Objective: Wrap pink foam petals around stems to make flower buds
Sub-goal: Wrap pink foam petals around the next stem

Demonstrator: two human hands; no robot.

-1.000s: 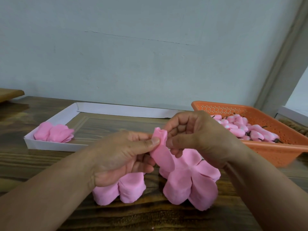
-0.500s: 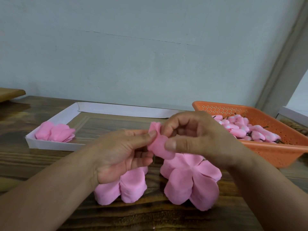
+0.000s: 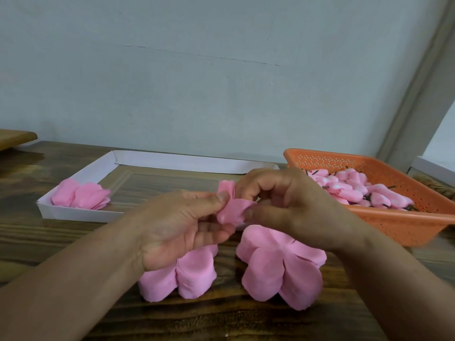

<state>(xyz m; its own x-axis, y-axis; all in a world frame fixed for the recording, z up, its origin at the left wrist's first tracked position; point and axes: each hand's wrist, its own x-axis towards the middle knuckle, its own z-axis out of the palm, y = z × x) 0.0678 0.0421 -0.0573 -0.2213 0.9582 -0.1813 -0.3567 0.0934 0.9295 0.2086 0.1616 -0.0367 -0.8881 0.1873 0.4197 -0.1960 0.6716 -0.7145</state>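
Both hands pinch one pink foam bud between them, above the table.

The left hand (image 3: 182, 225) and right hand (image 3: 290, 205) curl thumb and fingertips round the bud (image 3: 231, 207), which stands roughly upright, open end up; its stem is hidden. Two petal clusters (image 3: 278, 267) lie on the wooden table (image 3: 61, 237) below, a third (image 3: 81, 195) sits in the white tray (image 3: 81, 214). The orange basket (image 3: 398, 217) holds many buds, too piled to count. No writing shows.
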